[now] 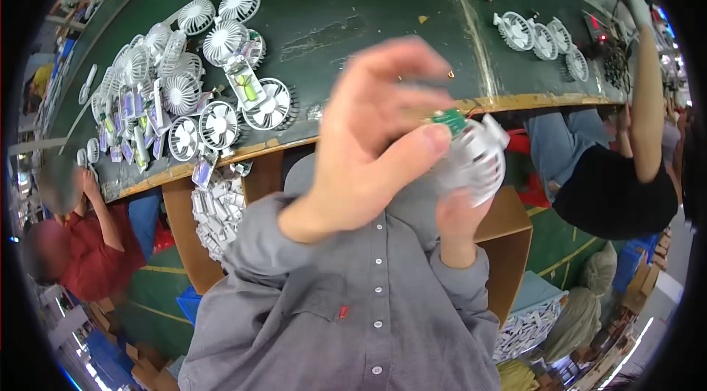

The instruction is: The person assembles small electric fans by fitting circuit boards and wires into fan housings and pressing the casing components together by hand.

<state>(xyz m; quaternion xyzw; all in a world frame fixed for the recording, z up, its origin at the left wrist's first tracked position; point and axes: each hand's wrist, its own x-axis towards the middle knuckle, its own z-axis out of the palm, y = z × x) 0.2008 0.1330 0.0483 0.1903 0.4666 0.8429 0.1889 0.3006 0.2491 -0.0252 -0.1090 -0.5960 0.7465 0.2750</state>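
A white handheld fan head [479,166] with a caged grille is in front of my chest, blurred by motion. My right hand [460,222] grips it from below, its fingers partly hidden by the grille. A small green circuit board [451,122] with thin wires shows at the top of the fan. My left hand [361,144] is raised close to the camera, with curved fingers apart and smeared by motion. Its thumb tip overlaps the edge of the board; whether it touches, I cannot tell.
Many white fans [180,89], some with exposed batteries, are heaped left on the green bench [346,15]. Several fan heads [545,37] lie at the right. A carton of white parts [219,214] stands below the bench. People sit at left [96,251] and right [611,192].
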